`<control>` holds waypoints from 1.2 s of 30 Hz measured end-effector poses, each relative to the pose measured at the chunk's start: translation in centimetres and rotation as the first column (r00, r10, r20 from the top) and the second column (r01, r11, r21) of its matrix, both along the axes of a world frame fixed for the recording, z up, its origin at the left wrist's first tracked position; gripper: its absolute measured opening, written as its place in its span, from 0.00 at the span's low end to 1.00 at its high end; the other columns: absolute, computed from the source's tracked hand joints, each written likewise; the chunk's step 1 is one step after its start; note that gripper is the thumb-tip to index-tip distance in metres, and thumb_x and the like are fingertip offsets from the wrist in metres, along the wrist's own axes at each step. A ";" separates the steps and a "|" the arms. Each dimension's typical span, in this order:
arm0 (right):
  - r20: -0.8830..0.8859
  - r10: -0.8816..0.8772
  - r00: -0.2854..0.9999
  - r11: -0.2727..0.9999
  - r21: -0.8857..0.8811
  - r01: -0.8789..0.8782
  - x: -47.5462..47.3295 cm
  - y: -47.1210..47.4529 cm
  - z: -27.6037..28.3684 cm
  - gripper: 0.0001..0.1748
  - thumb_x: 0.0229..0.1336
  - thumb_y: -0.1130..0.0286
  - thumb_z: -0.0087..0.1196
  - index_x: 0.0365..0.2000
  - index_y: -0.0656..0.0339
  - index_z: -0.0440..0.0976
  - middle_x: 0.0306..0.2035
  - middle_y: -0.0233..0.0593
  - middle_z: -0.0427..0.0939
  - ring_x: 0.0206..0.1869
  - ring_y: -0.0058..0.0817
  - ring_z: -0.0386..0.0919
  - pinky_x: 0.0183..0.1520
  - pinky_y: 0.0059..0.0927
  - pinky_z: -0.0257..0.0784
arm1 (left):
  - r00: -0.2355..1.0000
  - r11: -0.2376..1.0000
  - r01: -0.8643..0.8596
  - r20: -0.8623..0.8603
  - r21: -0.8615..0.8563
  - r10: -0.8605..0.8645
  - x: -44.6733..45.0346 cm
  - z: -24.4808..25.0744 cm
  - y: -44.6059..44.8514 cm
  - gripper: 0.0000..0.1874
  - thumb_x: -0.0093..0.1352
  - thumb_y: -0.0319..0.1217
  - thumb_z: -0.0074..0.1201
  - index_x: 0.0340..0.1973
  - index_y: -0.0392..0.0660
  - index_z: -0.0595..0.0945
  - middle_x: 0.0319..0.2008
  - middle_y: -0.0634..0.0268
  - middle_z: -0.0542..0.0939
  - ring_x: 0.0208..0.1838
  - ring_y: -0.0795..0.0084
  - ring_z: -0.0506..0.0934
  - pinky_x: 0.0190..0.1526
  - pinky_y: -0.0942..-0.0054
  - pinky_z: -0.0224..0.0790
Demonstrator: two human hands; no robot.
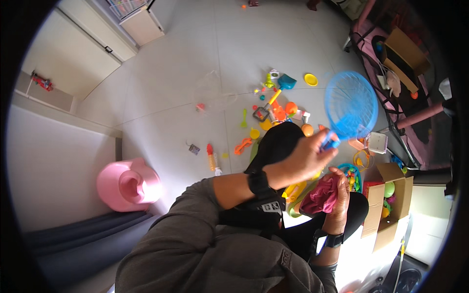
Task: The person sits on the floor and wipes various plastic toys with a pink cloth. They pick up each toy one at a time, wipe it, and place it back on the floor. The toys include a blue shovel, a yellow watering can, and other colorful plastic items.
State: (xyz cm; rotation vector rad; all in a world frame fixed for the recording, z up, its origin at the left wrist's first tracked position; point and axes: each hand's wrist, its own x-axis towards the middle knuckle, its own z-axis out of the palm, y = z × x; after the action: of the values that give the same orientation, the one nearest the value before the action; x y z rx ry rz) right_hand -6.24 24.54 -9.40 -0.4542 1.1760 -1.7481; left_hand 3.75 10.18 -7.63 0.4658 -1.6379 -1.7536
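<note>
My left hand [311,155] is closed around the handle of a blue plastic toy racket [351,100]. The racket's oval head points up and away to the right, slightly blurred. Lower down, my right hand [341,188] holds a crumpled dark pink cloth [321,196], its thumb side turned up. The cloth sits between my bent knees, apart from the racket. Under my left forearm, part of a yellow plastic toy [293,191] shows on the floor.
Toys lie scattered ahead, among them a teal toy shovel [287,82] and yellow dish [311,79]. An open cardboard box [403,197] with toys stands at right, near a blue basin [360,179]. A pink potty [110,185] is at left; a pink-framed trampoline [419,116] stands far right.
</note>
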 end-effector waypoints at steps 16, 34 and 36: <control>0.273 -0.024 0.962 0.992 -0.115 0.058 2.1 0.8 -1.8 0.14 0.57 0.74 0.47 0.44 0.66 0.68 0.41 0.38 0.74 0.43 0.25 0.73 0.48 0.24 0.68 | 0.998 0.882 -0.034 0.023 -0.470 0.051 2.0 -1.8 5.5 0.17 0.60 0.20 0.49 0.45 0.36 0.71 0.38 0.53 0.71 0.43 0.55 0.70 0.44 0.66 0.63; -0.321 0.203 0.925 0.909 0.412 -0.057 -1.5 2.6 3.2 0.12 0.51 0.71 0.56 0.34 0.68 0.72 0.28 0.34 0.76 0.31 0.18 0.74 0.35 0.21 0.71 | 0.845 0.767 0.296 0.219 0.570 -0.489 3.8 -3.9 4.5 0.12 0.69 0.30 0.40 0.42 0.36 0.74 0.21 0.64 0.75 0.14 0.82 0.70 0.13 0.84 0.57; -0.300 0.184 0.936 0.903 0.427 -0.041 -1.6 2.2 2.5 0.12 0.50 0.69 0.57 0.32 0.68 0.72 0.28 0.32 0.76 0.30 0.17 0.73 0.34 0.20 0.70 | 0.842 0.697 0.301 0.163 0.651 -0.515 4.0 -4.3 5.3 0.13 0.70 0.32 0.40 0.42 0.37 0.75 0.22 0.66 0.75 0.15 0.83 0.69 0.14 0.84 0.57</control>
State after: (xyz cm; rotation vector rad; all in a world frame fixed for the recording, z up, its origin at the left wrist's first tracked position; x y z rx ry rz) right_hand -7.83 26.73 -6.91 -0.5596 1.6832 -1.2966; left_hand 7.75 15.48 -11.95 0.7648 -1.4326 -2.7022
